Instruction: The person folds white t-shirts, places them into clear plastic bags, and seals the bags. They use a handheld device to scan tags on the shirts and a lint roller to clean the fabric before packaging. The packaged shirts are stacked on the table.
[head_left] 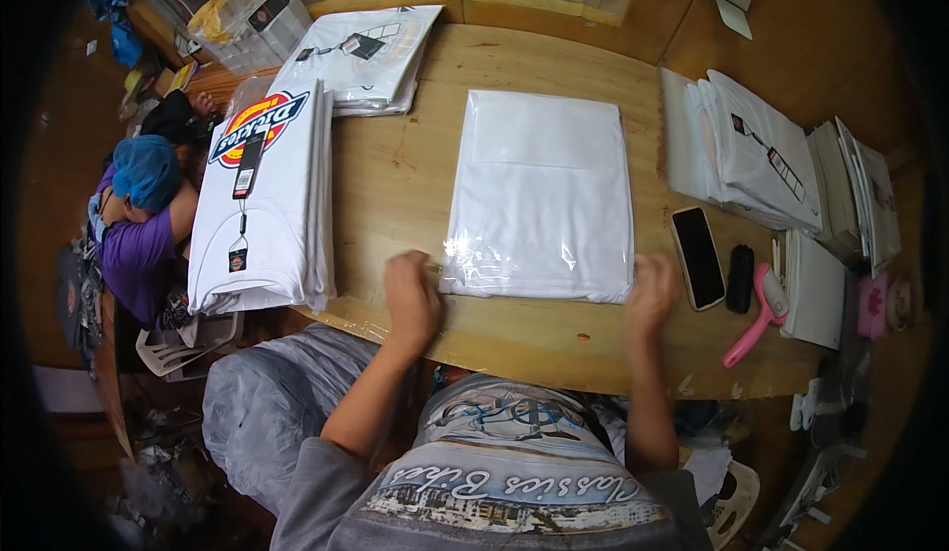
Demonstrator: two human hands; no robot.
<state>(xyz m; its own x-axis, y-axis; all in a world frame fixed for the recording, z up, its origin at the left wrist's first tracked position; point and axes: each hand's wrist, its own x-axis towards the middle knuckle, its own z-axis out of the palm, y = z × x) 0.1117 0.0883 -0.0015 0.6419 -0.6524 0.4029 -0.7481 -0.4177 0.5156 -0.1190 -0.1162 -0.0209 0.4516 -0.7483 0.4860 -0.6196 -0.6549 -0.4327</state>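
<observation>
The bagged white shirt (542, 195) lay flat in its clear plastic sleeve on the wooden table (395, 195), and both hands were down at its near edge. The left hand (411, 294) sat at the near left corner, fingers curled close together and touching the plastic there. The right hand (652, 292) was at the near right corner, fingers bent and narrow against the bag's edge.

Left of the bagged shirt stood a stack of folded white shirts (262, 205), the top one showing a round red, yellow and blue logo with a black hang tag (246, 164) lying over it. Just right of the bagged shirt lay a black phone (698, 256), then a pink-handled tool (756, 324).
</observation>
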